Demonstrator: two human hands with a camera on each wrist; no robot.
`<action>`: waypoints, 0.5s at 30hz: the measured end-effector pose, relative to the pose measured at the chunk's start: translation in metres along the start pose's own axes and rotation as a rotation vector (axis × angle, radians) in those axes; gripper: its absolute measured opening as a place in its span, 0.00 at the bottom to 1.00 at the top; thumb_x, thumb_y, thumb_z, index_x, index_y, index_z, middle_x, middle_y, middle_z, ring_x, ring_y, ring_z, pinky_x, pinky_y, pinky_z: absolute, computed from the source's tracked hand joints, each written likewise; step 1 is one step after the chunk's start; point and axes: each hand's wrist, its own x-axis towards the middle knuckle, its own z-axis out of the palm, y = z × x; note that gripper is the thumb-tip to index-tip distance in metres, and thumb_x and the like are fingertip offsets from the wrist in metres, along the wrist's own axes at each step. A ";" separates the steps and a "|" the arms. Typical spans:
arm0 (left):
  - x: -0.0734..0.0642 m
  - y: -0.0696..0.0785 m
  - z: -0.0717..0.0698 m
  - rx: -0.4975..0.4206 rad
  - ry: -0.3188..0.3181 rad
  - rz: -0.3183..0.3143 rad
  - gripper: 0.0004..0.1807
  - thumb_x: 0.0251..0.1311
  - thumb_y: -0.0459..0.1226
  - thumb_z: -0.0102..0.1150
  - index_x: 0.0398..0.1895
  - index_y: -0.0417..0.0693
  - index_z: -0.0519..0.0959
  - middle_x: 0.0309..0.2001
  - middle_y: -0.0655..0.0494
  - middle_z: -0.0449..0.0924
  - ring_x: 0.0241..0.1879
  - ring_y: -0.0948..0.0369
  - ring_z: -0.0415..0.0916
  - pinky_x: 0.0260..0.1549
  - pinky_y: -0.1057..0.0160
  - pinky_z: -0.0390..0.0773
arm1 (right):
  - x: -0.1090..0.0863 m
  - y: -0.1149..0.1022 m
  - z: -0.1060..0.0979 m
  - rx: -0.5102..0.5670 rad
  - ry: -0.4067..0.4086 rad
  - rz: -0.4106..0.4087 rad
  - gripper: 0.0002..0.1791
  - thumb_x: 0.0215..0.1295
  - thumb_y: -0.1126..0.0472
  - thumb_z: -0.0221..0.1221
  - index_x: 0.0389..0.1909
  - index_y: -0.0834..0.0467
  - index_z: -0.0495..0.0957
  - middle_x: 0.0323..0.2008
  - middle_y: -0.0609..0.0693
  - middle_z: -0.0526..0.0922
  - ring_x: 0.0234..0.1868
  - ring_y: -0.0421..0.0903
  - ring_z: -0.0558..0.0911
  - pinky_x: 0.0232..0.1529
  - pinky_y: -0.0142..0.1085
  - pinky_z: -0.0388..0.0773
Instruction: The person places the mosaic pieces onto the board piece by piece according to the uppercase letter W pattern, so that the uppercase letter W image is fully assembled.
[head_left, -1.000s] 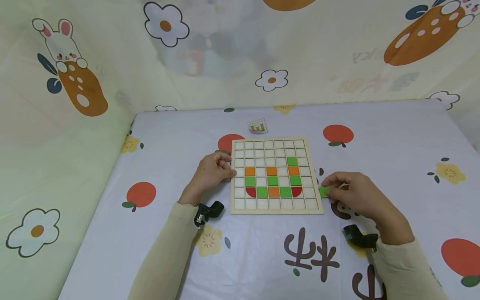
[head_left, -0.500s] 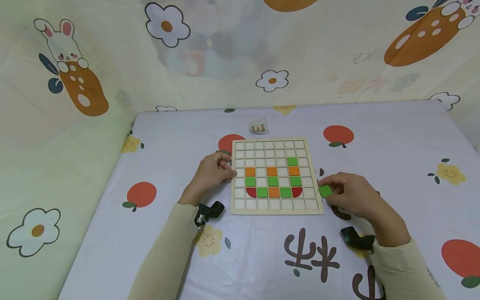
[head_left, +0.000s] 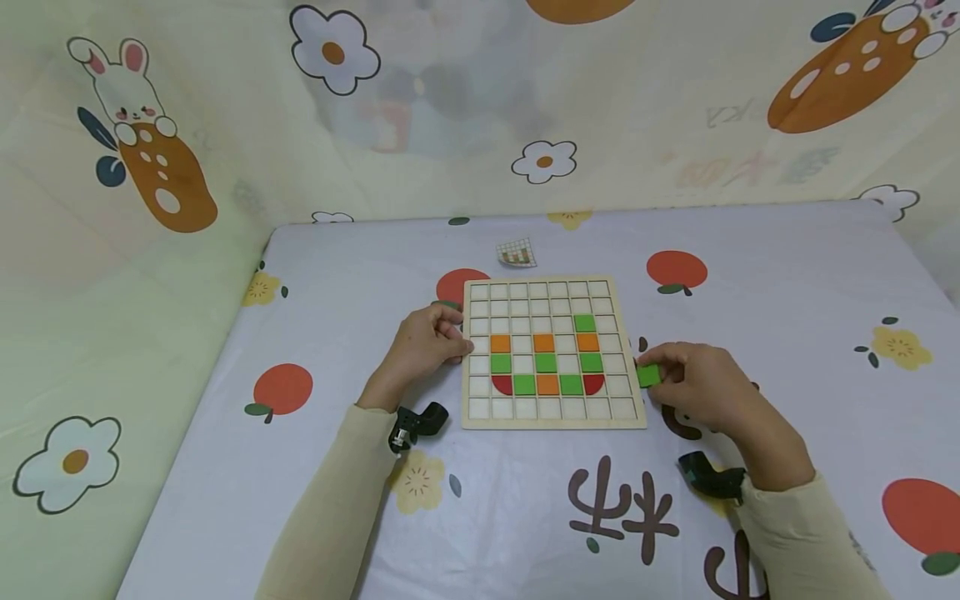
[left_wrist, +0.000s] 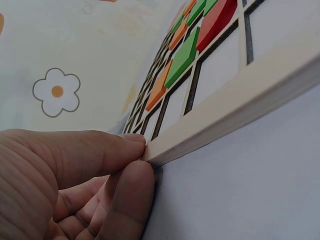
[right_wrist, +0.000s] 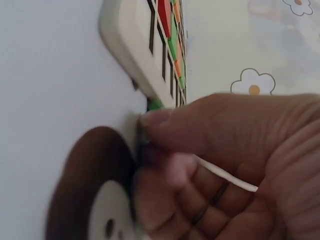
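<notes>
A square wooden grid board [head_left: 555, 423] lies on the tablecloth, with several green, orange and red tiles set in its cells. My left hand [head_left: 420, 342] holds the board's left edge; in the left wrist view its thumb [left_wrist: 127, 145] lies against the wooden rim and a fingertip is just below. Beside the board's right edge, my right hand [head_left: 705, 383] pinches a green square tile [head_left: 648, 377] between thumb and fingers. Only a sliver of that green tile [right_wrist: 155, 104] shows past the thumb in the right wrist view.
Behind the board lies a small curled card [head_left: 516, 253] with a printed grid pattern. The patterned tablecloth [head_left: 300, 500] covers the table, and a printed curtain [head_left: 465, 108] hangs behind it. Black wrist cameras [head_left: 712, 477] sit on both wrists.
My right hand has shifted slightly left, and the green tile has turned and tilted between its fingers. The left hand and the board have stayed put.
</notes>
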 end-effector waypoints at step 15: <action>-0.001 0.001 0.000 0.007 0.003 -0.010 0.22 0.60 0.30 0.73 0.56 0.37 0.79 0.33 0.50 0.82 0.26 0.61 0.81 0.30 0.66 0.79 | 0.009 -0.009 -0.010 -0.074 -0.050 0.067 0.18 0.58 0.66 0.69 0.49 0.68 0.84 0.30 0.55 0.73 0.34 0.52 0.73 0.24 0.40 0.73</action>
